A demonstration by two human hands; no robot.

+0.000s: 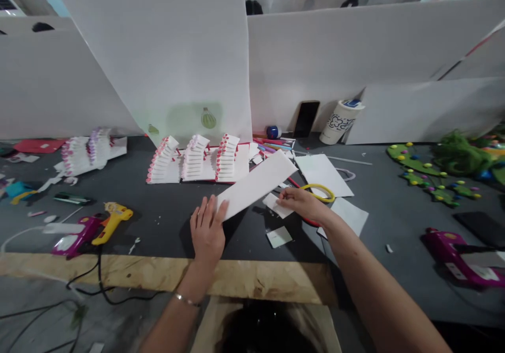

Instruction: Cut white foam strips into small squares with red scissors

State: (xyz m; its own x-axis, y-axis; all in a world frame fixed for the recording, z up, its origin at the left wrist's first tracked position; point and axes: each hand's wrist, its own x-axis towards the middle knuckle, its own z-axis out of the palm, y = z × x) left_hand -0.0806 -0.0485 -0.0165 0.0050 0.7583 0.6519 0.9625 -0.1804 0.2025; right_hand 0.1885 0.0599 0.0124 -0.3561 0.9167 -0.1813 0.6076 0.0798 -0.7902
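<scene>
A long white card strip [256,182] slants up to the right over the dark table. My left hand [208,229] grips its lower left end, the thumb over the strip. My right hand [302,203] has its fingers pinched together at the edge of a small white card piece [278,205]. A second small white card square [279,237] lies just below. Beside my right hand are yellow-handled scissors [319,191], partly hidden by the wrist. White card sheets [323,174] lie behind and to the right of that hand.
Folded white racks with red-tipped rows [193,161] stand at the back. Glue guns lie at left [112,221] and right [461,258]. A phone [306,119] and a patterned cup [341,122] stand by the white partition [355,53]. Green felt pieces [418,163] lie at right.
</scene>
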